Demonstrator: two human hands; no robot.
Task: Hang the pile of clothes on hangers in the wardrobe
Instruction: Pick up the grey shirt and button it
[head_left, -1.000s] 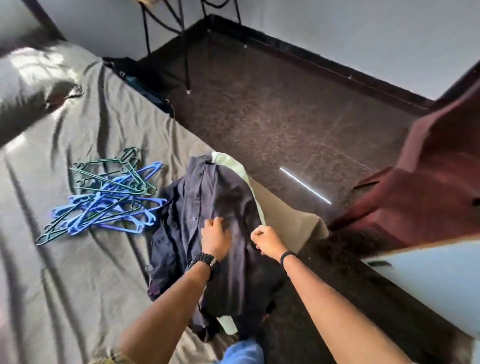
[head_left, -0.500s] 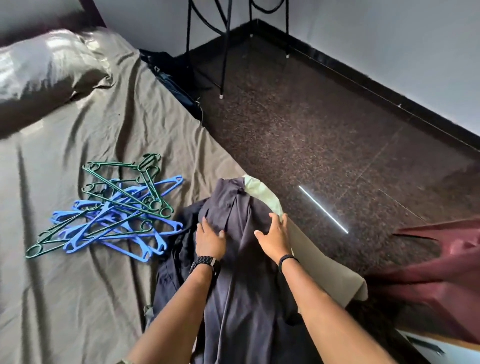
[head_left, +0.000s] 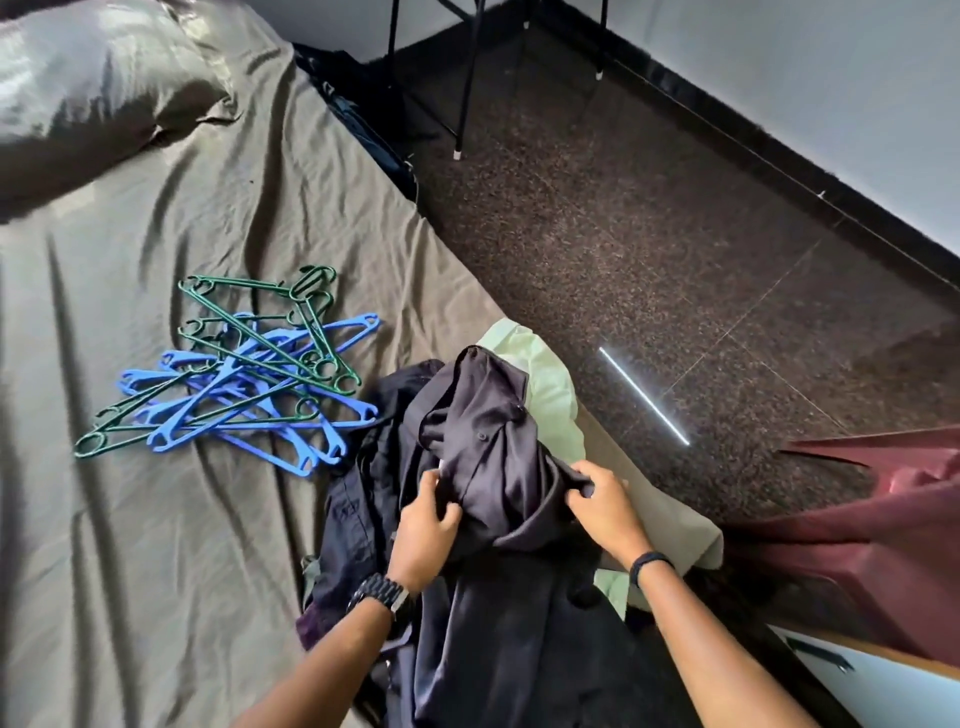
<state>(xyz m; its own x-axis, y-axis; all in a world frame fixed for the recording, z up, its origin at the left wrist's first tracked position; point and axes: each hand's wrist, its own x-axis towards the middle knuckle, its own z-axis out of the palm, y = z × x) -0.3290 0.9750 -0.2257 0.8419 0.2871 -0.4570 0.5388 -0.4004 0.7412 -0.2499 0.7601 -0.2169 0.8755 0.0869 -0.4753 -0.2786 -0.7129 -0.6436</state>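
You had open bed (head_left: 156, 545) sheet to the left of your left hand (head_left: 423, 535), running down to the near edge. Further up that side, the tangle of hangers (head_left: 234, 371) lay just beside the pile of clothes (head_left: 483, 519), blocking a flat sweep toward the pillow (head_left: 98, 88) at the far left corner. Off the bed's right edge the floor (head_left: 649, 260) lay bare beyond your right hand (head_left: 605, 506), until the maroon cloth (head_left: 893, 540) on the right and the thin chair legs (head_left: 462, 104) at the far end.
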